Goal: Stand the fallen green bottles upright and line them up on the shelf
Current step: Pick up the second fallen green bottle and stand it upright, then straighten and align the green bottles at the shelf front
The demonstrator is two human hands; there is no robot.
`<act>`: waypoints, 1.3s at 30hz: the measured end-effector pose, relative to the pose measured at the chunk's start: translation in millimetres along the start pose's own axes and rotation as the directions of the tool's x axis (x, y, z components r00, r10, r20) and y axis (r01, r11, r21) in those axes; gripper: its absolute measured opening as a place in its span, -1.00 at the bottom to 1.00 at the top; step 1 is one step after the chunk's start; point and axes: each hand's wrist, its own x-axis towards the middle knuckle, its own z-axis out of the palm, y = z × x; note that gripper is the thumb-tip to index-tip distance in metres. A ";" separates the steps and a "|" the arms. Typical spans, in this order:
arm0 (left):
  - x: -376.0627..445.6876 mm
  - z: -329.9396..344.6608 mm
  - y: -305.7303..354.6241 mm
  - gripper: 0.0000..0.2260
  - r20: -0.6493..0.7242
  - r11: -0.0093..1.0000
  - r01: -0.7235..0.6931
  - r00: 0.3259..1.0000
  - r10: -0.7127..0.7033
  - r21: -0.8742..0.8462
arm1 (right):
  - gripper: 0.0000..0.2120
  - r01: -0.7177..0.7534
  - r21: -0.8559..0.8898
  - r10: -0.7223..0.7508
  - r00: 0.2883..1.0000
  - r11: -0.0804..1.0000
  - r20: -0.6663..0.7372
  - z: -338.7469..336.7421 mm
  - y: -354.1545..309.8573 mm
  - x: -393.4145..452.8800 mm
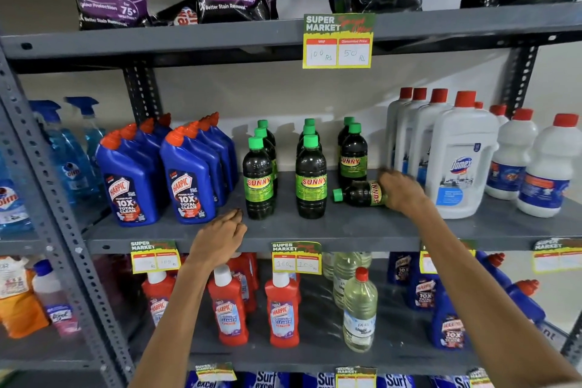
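Dark green-capped Sunny bottles stand in three rows on the grey middle shelf (315,230): a left row (259,179), a middle row (311,179) and a shorter right row (353,154). In front of the right row one green bottle (359,194) lies on its side, cap pointing left. My right hand (401,192) grips its base end. My left hand (220,239) rests on the shelf's front edge, just left of the left row, fingers curled and holding nothing.
Blue Harpic bottles (185,179) stand close on the left of the green rows. White Domex bottles (459,161) stand close on the right. The shelf above carries detergent pouches and a hanging price tag (338,41). Red bottles fill the shelf below.
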 end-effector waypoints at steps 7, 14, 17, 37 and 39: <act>2.2 2.9 -2.5 -0.58 0.001 1.000 0.008 1.000 -0.008 -0.007 | -0.80 -0.143 0.185 0.168 0.978 0.972 -0.126 6.7 -12.3 -18.0; 2.3 3.7 -2.6 -0.60 -0.012 1.000 -0.018 1.000 0.019 0.021 | -0.55 -0.220 0.591 0.312 0.948 0.776 -0.058 -1.2 -15.5 -23.1; 2.4 3.7 -2.7 -0.59 -0.007 1.000 -0.017 1.000 0.017 0.012 | -0.46 -0.164 0.741 0.324 0.943 0.651 -0.076 4.1 -24.1 -23.1; 6.4 7.6 -6.4 -0.58 0.005 1.000 0.021 1.000 -0.020 -0.019 | -0.31 -0.139 0.862 0.296 0.955 0.488 -0.014 43.8 -36.2 -15.0; 6.6 7.4 -6.0 -0.58 0.004 0.999 0.025 1.000 -0.025 -0.022 | -0.28 -0.131 0.864 0.320 0.947 0.485 -0.036 44.1 -37.3 -15.2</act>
